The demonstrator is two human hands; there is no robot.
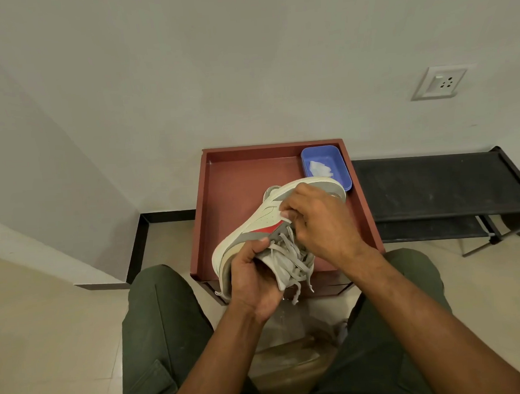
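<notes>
Over a red-brown tray (236, 183), the left hand (251, 279) grips the sneaker (254, 221) by its collar while the right hand (318, 223) pinches the laces (292, 255); they hang loose and untied, so the lacing is seemingly about midway

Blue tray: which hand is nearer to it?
Right. The right hand pinches the laces at the sneaker toe end, just short of the blue tray; the left hand grips the collar, farther back.
</notes>
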